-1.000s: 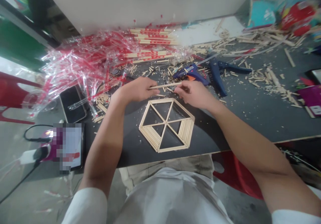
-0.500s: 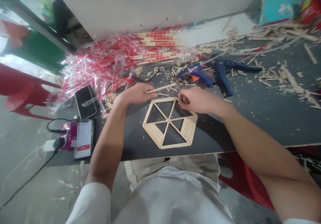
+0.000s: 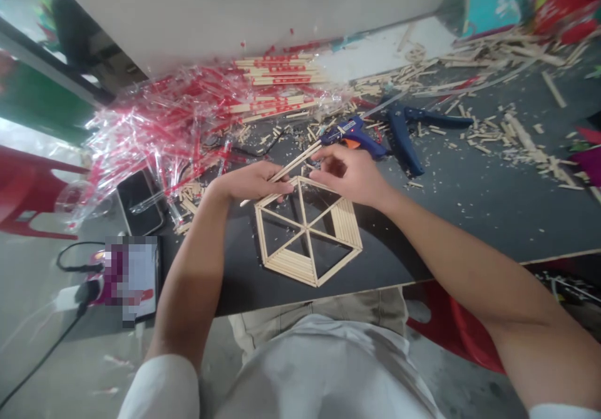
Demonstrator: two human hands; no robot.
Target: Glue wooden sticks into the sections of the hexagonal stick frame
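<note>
A hexagonal frame of wooden chopsticks [image 3: 307, 226] with crossing spokes rests near the table's front edge. Two of its sides, the lower left and the right, are built up with stacked sticks. My left hand [image 3: 256, 182] is at the frame's upper left corner, closed with the thumb and fingers pinching a loose chopstick [image 3: 298, 161] that slants up to the right. My right hand [image 3: 350, 171] hovers at the frame's upper edge, index finger and thumb curled but apart. Its index fingertip is close to the loose chopstick's far end; whether they touch, I cannot tell.
Behind my hands lie a blue glue gun [image 3: 354, 136] and a blue hand cutter [image 3: 406, 137]. Red-printed clear wrappers [image 3: 150, 124] heap at the back left beside packed chopsticks [image 3: 282, 71]. Stick offcuts [image 3: 516, 134] litter the right. Two phones [image 3: 139, 203] sit left.
The hexagonal frame has turned counter-clockwise. My right hand has left its right part and moved up and left, its fingers parting. The chopstick in my left hand now tilts more steeply.
</note>
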